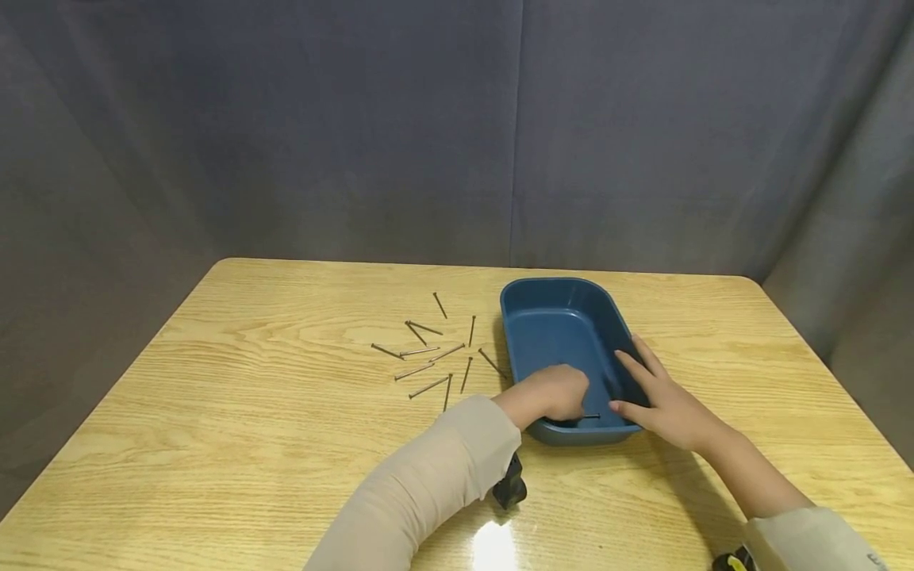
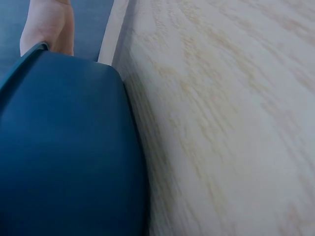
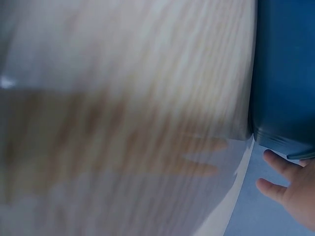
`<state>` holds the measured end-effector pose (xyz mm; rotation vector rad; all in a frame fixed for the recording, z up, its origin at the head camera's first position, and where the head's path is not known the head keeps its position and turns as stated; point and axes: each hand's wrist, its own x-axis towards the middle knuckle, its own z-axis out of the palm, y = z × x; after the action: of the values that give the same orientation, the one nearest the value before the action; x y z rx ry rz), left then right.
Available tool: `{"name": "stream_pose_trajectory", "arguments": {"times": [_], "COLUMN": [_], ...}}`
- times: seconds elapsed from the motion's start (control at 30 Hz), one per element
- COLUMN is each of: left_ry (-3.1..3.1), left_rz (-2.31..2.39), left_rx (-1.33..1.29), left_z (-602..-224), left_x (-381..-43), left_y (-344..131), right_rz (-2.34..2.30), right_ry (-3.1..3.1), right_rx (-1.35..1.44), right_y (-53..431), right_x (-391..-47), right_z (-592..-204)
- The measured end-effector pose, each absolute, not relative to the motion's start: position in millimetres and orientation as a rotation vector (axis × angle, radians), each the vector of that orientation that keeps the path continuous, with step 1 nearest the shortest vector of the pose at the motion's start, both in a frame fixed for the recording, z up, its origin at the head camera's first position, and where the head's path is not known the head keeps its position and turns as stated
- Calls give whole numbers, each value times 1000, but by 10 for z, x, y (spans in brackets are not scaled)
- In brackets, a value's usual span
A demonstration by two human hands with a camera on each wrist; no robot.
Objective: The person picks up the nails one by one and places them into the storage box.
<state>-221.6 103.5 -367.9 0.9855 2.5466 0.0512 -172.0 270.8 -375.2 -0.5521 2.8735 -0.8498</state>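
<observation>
A blue plastic bin (image 1: pixel 553 337) sits on the table. My left hand (image 1: pixel 560 390) reaches over its near left side, fingers curled, knuckles up. From under those fingers a nail (image 1: pixel 591 415) sticks out to the right, pinched low over the bin floor; its other end is hidden by the hand. At the bin's right wall, my right hand (image 1: pixel 667 404) rests on the rim with fingers straight and spread. The right wrist view shows two of its fingers (image 3: pixel 273 189) outside the wall. Left of the bin lie several loose nails (image 1: pixel 431 386).
The wooden table (image 1: pixel 250 444) stretches out on both sides of the bin. A grey curtain (image 1: pixel 357 143) hangs behind its far edge. Beneath the left sleeve a black wrist device (image 1: pixel 510 485) shows, and another (image 1: pixel 734 560) is at the right cuff.
</observation>
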Motion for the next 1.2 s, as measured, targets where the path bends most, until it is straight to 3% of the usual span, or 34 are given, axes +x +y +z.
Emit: {"name": "stream_pose_trajectory", "arguments": {"times": [1.2], "left_ry": [2702], "left_rz": [683], "left_rx": [1118], "left_z": [-3456], "left_x": [-2182], "left_y": [450], "right_rz": [-837], "right_ry": [2882], "right_rx": [-523], "right_y": [2699], "right_x": [-1731], "right_z": [-3763]}}
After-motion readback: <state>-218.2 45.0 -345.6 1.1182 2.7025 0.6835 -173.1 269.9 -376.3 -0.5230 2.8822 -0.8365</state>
